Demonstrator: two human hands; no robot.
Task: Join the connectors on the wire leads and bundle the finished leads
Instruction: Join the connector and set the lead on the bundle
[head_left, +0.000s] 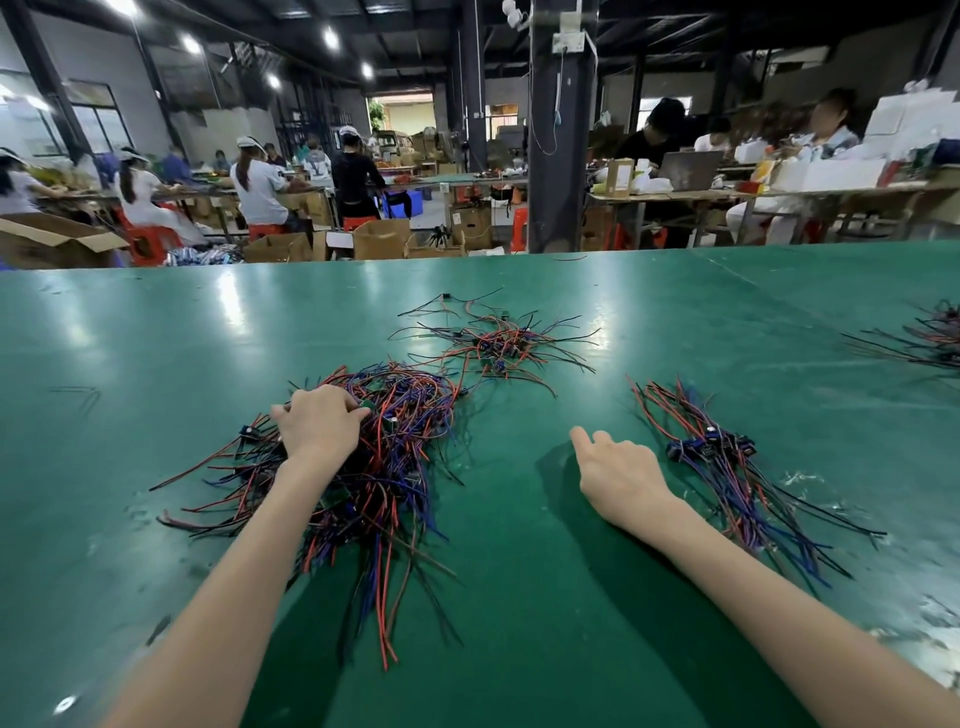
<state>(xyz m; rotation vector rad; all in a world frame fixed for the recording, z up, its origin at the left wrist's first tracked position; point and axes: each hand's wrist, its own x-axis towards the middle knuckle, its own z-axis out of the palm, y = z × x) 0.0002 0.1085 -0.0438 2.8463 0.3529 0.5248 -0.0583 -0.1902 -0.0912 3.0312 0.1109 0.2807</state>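
Tangle of red, blue and black wire leads (384, 467), heaped on the near side of a glossy green table (156, 338), left of centre. Left hand (319, 423) set on top of that heap, palm down, grip narrow, fingers curled into the strands and closed on some of them. Exact lead pinched: could not be told.

Right hand (621, 475) well apart from the heap, low over bare green surface. Grip wide and loose, forefinger stretched forward, nothing held.

Just right of that hand, a neater bunch of red, blue and black leads laid side by side (727, 478). Dark blue connectors (711, 447) clustered near its middle, wire ends fanned toward the near edge.

Farther back, a smaller loose scatter of mostly red and black leads (498, 348). One more heap of dark leads (930, 338) at the far right edge, partly cut off.

Beyond the table, an open brown cardboard box (52, 241) at left, flaps spread, contents hidden. More brown cardboard cartons (382, 239) on the floor, tops open, contents not made out. Blue plastic crate (410, 202) under a distant table, contents likewise hidden.
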